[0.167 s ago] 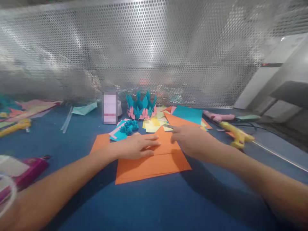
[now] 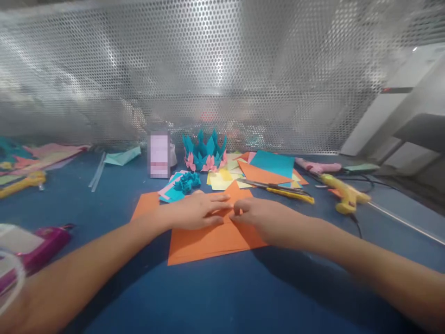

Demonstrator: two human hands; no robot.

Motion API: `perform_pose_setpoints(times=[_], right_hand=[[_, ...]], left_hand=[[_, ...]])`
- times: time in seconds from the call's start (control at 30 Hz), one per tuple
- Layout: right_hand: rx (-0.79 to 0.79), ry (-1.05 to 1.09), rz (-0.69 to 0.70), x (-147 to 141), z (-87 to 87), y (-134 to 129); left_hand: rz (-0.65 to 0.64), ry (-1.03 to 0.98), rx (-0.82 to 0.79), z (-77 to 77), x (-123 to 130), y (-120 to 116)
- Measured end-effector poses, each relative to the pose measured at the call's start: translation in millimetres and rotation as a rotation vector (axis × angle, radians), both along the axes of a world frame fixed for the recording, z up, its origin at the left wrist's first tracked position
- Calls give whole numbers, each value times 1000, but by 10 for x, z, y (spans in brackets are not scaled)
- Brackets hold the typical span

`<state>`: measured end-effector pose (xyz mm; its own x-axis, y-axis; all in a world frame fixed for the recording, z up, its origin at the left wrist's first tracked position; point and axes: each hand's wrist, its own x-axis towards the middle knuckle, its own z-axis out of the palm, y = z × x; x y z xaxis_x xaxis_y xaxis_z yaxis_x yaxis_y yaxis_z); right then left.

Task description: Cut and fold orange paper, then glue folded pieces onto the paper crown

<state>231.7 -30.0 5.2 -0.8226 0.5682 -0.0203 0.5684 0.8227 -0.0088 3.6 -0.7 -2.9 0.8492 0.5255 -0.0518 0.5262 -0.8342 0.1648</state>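
Orange paper (image 2: pixel 208 246) with fold lines and a pointed top edge lies on the blue table in front of me. My left hand (image 2: pixel 194 211) rests flat on it, fingers stretched toward the right. Close to those fingertips, my right hand (image 2: pixel 255 213) has its thumb and fingers curled together over the paper; what they hold, if anything, is hidden. Just beyond my right hand lie scissors (image 2: pixel 262 184) and a yellow cutter knife (image 2: pixel 295 195). Crinkled blue paper pieces (image 2: pixel 187 182) sit on blue and pink sheets behind my left hand.
A blue paper crown (image 2: pixel 205 150) with pink butterflies stands behind, beside a blurred-out upright object (image 2: pixel 159 155). Coloured sheets (image 2: pixel 273 164), a yellow glue gun (image 2: pixel 346 195) and a pink glue gun (image 2: pixel 318 166) lie right. At left are a magenta object (image 2: pixel 47 243) and glue sticks (image 2: pixel 98 172).
My right hand has moved left and nearer over the orange paper, its fingers curling toward my left fingertips. The scissors and cutter behind it now show. My left hand stays put.
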Motion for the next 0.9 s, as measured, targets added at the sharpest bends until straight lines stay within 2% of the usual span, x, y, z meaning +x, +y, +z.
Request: perform_pose_setpoints(times=[0.13, 0.43, 0.9], right_hand=[[-39, 7, -26, 10, -21, -52], [-74, -24, -70, -54, -22, -24], [-72, -46, -39, -39, 2, -7]], left_hand=[[-2, 17, -90, 36, -34, 49], [-17, 52, -390, 156, -301, 226], [-12, 92, -548, 337, -366, 205]])
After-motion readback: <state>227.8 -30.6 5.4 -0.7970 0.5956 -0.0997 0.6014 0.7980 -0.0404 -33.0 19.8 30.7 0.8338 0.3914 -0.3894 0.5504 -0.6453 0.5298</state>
